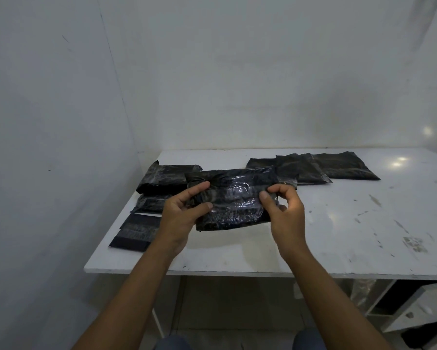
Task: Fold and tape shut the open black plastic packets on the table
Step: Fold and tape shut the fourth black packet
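I hold a black plastic packet [233, 198] above the white table [338, 223], its shiny face with clear tape towards me. My left hand [184, 213] grips its left end, thumb on the front and fingers curled over the top edge. My right hand [283, 210] pinches its right end between thumb and fingers. Folded black packets [167, 178] lie in a row at the table's left. Flat black packets [320, 166] overlap at the back, right of centre.
White walls close in the table at the back and left. The table's right half shows scuffs and bare surface. Under its right end stands a white shelf unit [409, 311]. My knees [308, 339] show at the bottom edge.
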